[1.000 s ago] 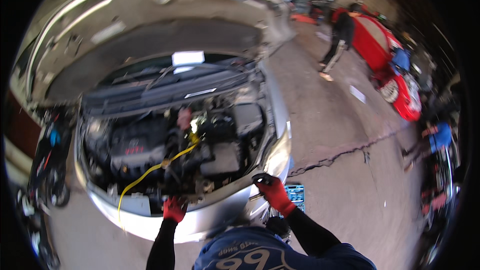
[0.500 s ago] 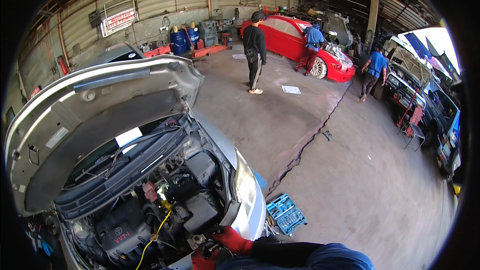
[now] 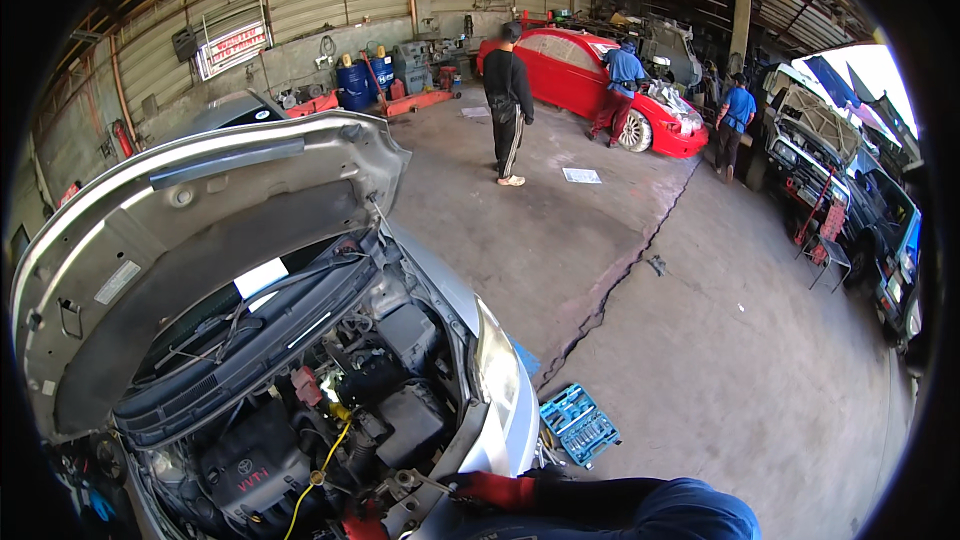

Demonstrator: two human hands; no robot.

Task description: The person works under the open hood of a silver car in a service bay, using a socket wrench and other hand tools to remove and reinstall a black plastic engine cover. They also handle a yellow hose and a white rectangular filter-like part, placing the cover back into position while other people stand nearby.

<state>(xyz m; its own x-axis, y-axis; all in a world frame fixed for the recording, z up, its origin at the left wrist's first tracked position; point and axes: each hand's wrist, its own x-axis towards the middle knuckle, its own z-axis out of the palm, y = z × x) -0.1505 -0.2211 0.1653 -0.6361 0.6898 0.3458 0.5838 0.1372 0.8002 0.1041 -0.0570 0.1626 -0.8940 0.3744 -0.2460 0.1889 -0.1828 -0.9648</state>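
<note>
At the front edge of the open engine bay, my right hand [image 3: 497,488] in a red glove is closed near a slim metal tool [image 3: 430,483], which seems to run from its fingers toward a round metal part [image 3: 405,478]. My left hand [image 3: 364,521], also in a red glove, is low beside the same spot. Its fingers are mostly hidden at the picture's lower edge. Close by are a black engine cover [image 3: 250,465], a black box-shaped housing [image 3: 412,424] and a yellow-handled dipstick or cable [image 3: 325,460] looping across the engine.
The car's raised hood [image 3: 210,190] stands to the left. A blue socket set case [image 3: 580,425] lies open on the floor by the headlight [image 3: 500,365]. Farther off are a standing person [image 3: 508,100], two people in blue, a red car [image 3: 560,65] and a folding chair [image 3: 830,250].
My right hand has shifted slightly right and lower, and the metal tool shows more. My left hand has moved left and down. A far person in blue has walked farther away.
</note>
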